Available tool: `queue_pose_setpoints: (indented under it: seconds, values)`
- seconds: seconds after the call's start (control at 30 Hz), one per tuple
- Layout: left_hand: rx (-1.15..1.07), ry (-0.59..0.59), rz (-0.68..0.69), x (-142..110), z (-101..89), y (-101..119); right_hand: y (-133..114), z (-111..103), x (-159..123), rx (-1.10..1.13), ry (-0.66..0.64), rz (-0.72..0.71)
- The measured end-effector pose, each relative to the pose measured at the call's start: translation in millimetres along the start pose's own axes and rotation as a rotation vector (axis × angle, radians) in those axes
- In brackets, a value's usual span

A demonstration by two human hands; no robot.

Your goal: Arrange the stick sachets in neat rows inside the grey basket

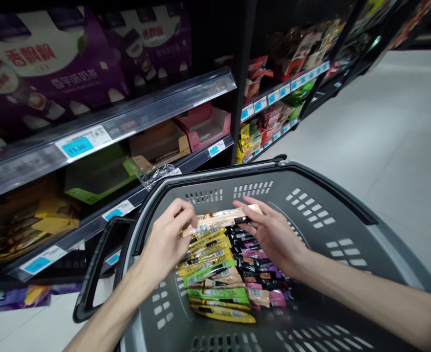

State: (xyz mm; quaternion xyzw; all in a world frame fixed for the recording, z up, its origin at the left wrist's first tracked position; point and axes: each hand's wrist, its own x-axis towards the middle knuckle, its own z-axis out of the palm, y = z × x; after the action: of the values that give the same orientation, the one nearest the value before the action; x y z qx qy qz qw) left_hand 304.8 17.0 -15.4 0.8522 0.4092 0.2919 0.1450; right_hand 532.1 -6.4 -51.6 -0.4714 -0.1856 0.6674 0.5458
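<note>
A beige stick packet [219, 219] is stretched between my two hands, just above the far end of the stacked packets. My left hand [173, 227] pinches its left end. Around its right end, my right hand [270, 230] has the thumb on top and the fingers behind. Below, inside the grey shopping basket [333, 205], lie many stick packets: yellow ones [208, 254], green ones [219, 295], and black and pink ones [252, 254] to the right. Part of the right-hand row is hidden by my right hand and forearm.
Left of the basket, shelves hold a green display box [98, 178], a pink box [204, 127] and yellow packets [35, 230]. Purple cartons [54, 63] stand above. The basket's black handle [98, 269] sticks out near the lower shelf edge. Pale floor [395, 132] extends right.
</note>
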Motion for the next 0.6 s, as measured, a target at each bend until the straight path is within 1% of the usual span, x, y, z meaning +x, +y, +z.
queue_pose_setpoints:
  seconds: [0.13,0.4,0.6]
  values:
    - [0.027,0.01,0.022,-1.1,1.4,-1.6,0.9,-1.4,0.9,0.007,-0.016,-0.012]
    - [0.0,-0.013,-0.002,-2.3,2.0,-0.5,1.0,-1.4,1.9,0.016,-0.026,-0.039]
    - [0.003,0.025,0.016,-1.4,0.6,0.5,1.5,0.1,2.4,0.007,-0.025,-0.019]
